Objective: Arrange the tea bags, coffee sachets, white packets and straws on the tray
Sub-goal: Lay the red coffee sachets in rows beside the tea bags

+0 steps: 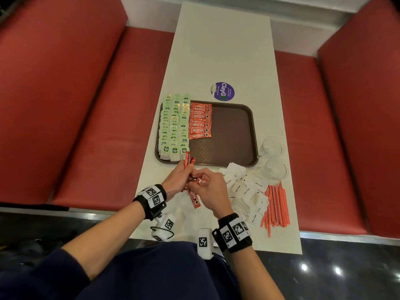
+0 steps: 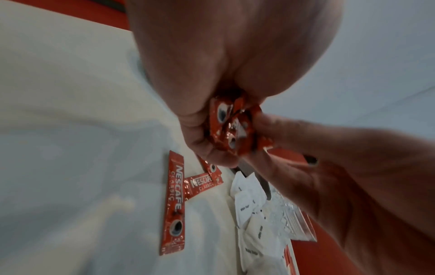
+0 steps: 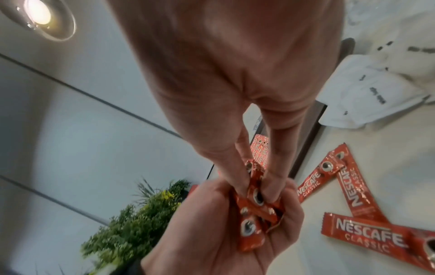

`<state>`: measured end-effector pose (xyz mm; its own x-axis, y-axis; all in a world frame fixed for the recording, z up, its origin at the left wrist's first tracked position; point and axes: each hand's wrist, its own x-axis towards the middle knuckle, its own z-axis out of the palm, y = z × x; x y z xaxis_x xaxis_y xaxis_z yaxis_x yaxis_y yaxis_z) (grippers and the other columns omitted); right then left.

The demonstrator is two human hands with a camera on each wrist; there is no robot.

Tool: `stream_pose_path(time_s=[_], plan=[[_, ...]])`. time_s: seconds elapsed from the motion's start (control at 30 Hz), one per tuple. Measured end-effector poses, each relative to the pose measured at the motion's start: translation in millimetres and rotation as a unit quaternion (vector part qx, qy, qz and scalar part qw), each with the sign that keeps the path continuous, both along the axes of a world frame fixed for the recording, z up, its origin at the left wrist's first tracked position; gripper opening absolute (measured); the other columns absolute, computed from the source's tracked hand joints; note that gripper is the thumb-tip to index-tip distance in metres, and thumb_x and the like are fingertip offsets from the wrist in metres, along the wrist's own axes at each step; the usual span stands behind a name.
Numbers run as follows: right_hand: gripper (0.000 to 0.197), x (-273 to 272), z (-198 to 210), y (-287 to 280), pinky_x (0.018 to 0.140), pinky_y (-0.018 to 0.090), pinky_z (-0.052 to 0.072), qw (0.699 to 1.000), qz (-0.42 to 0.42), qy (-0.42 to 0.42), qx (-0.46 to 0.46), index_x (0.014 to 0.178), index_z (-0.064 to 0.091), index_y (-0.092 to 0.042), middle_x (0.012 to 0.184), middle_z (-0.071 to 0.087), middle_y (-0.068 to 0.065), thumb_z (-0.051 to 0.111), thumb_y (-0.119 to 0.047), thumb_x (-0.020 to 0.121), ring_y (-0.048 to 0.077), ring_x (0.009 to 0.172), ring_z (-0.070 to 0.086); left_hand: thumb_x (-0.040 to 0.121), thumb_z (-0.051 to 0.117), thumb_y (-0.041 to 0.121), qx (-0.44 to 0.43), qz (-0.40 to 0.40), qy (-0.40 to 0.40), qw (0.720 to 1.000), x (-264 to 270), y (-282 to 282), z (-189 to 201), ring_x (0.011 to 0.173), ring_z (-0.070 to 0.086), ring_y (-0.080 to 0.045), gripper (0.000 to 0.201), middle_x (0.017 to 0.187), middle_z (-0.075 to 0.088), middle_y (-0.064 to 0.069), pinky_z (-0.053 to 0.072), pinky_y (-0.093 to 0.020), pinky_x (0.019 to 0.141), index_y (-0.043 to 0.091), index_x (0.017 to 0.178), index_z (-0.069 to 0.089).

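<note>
A brown tray point(image 1: 233, 135) carries three columns of green tea bags point(image 1: 174, 126) on its left side. Beside them lies a column of red coffee sachets point(image 1: 200, 121). Just in front of the tray my left hand point(image 1: 184, 169) grips a bundle of coffee sachets point(image 2: 228, 126), their ends sticking up over the tray's near edge. My right hand point(image 1: 199, 180) pinches one sachet point(image 3: 254, 188) in that bundle between thumb and fingers. Loose sachets point(image 3: 353, 188) lie on the table under the hands. White packets point(image 1: 244, 191) and orange straws point(image 1: 276, 206) lie to the right.
Two clear glass cups point(image 1: 273, 159) stand right of the tray, by the table's right edge. A round purple sticker point(image 1: 223, 91) lies beyond the tray. Red bench seats point(image 1: 86, 126) flank the white table point(image 1: 223, 50). The tray's right half shows bare brown surface.
</note>
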<state>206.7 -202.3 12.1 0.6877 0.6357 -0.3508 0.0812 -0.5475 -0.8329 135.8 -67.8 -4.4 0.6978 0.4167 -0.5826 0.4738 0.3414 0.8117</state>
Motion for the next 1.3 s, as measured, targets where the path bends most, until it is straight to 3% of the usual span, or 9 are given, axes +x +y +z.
stream_pose_path(time_s=[0.17, 0.4, 0.5, 0.63, 0.87, 0.97, 1.07, 1.17, 1.3], plan=[[0.018, 6.9, 8.7, -9.3, 0.076, 0.030, 0.061, 0.995, -0.096, -0.011, 0.033, 0.110, 0.072, -0.034, 0.084, 0.075, -0.005, 0.082, -0.029, 0.096, 0.011, 0.074, 0.077, 0.116, 0.045, 0.023, -0.089, 0.056, -0.025, 0.994, -5.9, 2.4, -0.2, 0.073, 0.066, -0.020, 0.025, 0.092, 0.066, -0.011, 0.056, -0.033, 0.062, 0.015, 0.140, 0.046], [0.014, -17.4, -1.8, 12.6, 0.072, 0.029, 0.062, 0.989, -0.088, -0.094, 0.071, 0.089, 0.071, -0.028, 0.081, 0.075, -0.012, 0.081, -0.022, 0.096, 0.007, 0.074, 0.074, 0.113, 0.048, 0.047, -0.116, 0.086, -0.051, 0.988, 2.9, -7.2, 4.6, 0.102, 0.067, -0.016, 0.040, 0.118, 0.065, -0.003, 0.055, -0.031, 0.080, 0.023, 0.144, 0.054], [0.015, -18.8, 4.6, 11.9, 0.085, 0.013, 0.056, 0.991, -0.031, -0.072, 0.109, 0.108, 0.081, -0.021, 0.095, 0.081, -0.013, 0.073, -0.012, 0.100, -0.002, 0.090, 0.075, 0.109, 0.057, 0.047, -0.099, 0.068, -0.053, 0.991, -0.5, 1.3, 6.3, 0.109, 0.072, -0.023, 0.038, 0.118, 0.073, -0.005, 0.061, -0.044, 0.092, 0.025, 0.141, 0.057], [0.022, -2.1, 7.3, 6.6, 0.094, 0.033, 0.064, 0.993, -0.003, 0.021, 0.117, 0.110, 0.081, -0.019, 0.102, 0.083, -0.009, 0.069, -0.004, 0.099, 0.006, 0.096, 0.079, 0.112, 0.052, 0.045, 0.010, 0.051, -0.012, 0.999, -10.2, 18.2, 2.4, 0.078, 0.058, -0.016, 0.031, 0.089, 0.060, 0.000, 0.055, -0.038, 0.075, 0.019, 0.126, 0.061], [0.064, 38.5, -32.3, 0.6, 0.100, 0.049, 0.056, 0.908, 0.259, -0.284, -0.169, 0.142, 0.060, -0.032, 0.157, 0.051, 0.000, 0.059, 0.005, 0.090, 0.032, 0.127, 0.057, 0.108, 0.059, 0.026, 0.116, -0.051, 0.037, 0.991, -38.6, 22.4, -14.9, 0.064, 0.042, -0.014, 0.008, 0.078, 0.046, 0.003, 0.041, -0.029, 0.056, 0.019, 0.104, 0.058], [0.048, 34.4, -53.7, -0.2, 0.092, 0.051, 0.059, 0.874, 0.283, -0.348, -0.187, 0.130, 0.065, -0.029, 0.163, 0.038, 0.003, 0.072, -0.003, 0.091, 0.035, 0.128, 0.058, 0.094, 0.080, 0.035, 0.280, -0.173, 0.033, 0.944, -42.9, 18.3, -18.9, 0.071, 0.061, -0.009, 0.021, 0.080, 0.067, 0.012, 0.048, -0.031, 0.067, 0.034, 0.088, 0.060], [0.033, 29.9, -62.7, 0.6, 0.088, 0.048, 0.057, 0.875, 0.261, -0.365, -0.182, 0.125, 0.067, -0.024, 0.148, 0.049, 0.004, 0.077, -0.014, 0.095, 0.032, 0.119, 0.061, 0.096, 0.073, 0.047, 0.407, -0.308, 0.063, 0.858, -43.3, 11.5, -26.3, 0.097, 0.072, -0.023, 0.025, 0.109, 0.076, 0.002, 0.057, -0.040, 0.082, 0.038, 0.116, 0.060], [0.029, 24.9, -68.0, -0.2, 0.086, 0.045, 0.054, 0.882, 0.246, -0.363, -0.171, 0.120, 0.067, -0.022, 0.132, 0.057, 0.003, 0.079, -0.016, 0.094, 0.029, 0.111, 0.060, 0.107, 0.058, 0.044, 0.517, -0.415, 0.087, 0.744, -42.2, 7.1, -34.8, 0.099, 0.070, -0.032, 0.027, 0.113, 0.073, -0.002, 0.055, -0.043, 0.075, 0.034, 0.131, 0.053], [0.020, 23.9, -65.6, -1.7, 0.086, 0.044, 0.051, 0.886, 0.222, -0.370, -0.170, 0.114, 0.066, -0.022, 0.119, 0.068, 0.006, 0.078, -0.022, 0.097, 0.031, 0.104, 0.056, 0.111, 0.050, 0.038, 0.565, -0.446, 0.086, 0.689, -43.1, 8.9, -31.4, 0.105, 0.067, -0.034, 0.028, 0.118, 0.066, -0.003, 0.044, -0.042, 0.071, 0.023, 0.134, 0.055]])
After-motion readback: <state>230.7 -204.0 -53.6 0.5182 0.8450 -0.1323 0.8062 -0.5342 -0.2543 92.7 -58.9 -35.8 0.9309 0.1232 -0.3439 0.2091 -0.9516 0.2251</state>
